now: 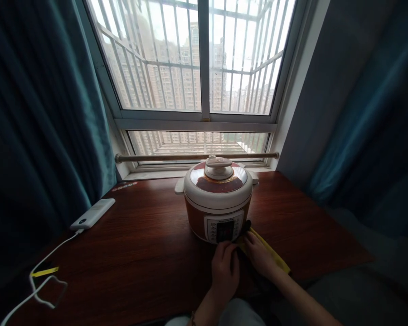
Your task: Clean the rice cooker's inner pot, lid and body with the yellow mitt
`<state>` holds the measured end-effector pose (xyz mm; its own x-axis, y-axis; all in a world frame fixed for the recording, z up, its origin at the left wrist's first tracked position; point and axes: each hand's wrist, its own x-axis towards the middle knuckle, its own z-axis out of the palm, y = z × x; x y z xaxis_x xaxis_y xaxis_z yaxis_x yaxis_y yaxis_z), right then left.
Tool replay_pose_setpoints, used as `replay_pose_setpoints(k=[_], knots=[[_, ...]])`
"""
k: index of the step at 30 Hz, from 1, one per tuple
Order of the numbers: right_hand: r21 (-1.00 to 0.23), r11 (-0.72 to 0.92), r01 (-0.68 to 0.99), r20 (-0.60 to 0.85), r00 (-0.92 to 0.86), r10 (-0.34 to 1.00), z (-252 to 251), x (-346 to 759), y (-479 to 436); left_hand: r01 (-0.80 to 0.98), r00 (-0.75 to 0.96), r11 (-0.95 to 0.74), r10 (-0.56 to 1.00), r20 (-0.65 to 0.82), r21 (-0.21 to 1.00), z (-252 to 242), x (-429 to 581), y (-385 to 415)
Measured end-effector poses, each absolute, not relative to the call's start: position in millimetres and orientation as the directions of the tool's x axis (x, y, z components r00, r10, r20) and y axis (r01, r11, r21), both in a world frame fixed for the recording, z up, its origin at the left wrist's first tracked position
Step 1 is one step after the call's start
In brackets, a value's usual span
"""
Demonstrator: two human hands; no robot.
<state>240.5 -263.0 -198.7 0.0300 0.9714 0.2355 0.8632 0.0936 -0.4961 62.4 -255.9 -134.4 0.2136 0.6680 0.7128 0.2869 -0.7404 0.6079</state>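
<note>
Right hand (pixel 258 254) lies over the yellow cloth (pixel 280 263), perhaps steadying it, while my left hand (pixel 225 268), fingers curled together, is at its left end; I cannot tell whether either pinches it. Just beyond both hands, the cooker (pixel 218 204) stands upright on the surface (pixel 149 253), its panel (pixel 224 230) facing me, presumably for easy reach.
</note>
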Motion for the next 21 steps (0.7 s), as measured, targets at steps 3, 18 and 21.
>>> replay_pose_setpoints(k=[3,18,21], knots=[[-0.477,0.147,0.867,0.264,-0.018,0.964,-202.6,269.1,-240.9,0.290,0.234,-0.745,0.664,0.711,0.600,-135.3,63.6,-256.6],[-0.520,0.111,0.847,0.265,0.036,0.964,-215.3,443.3,-161.5,0.342,0.298,-0.789,0.606,0.737,0.511,-156.6,82.5,-256.4],[-0.576,-0.312,0.756,0.362,0.578,0.731,-209.2,544.5,-199.5,0.342,0.280,-0.764,0.638,0.717,0.547,-151.7,81.9,-253.4]])
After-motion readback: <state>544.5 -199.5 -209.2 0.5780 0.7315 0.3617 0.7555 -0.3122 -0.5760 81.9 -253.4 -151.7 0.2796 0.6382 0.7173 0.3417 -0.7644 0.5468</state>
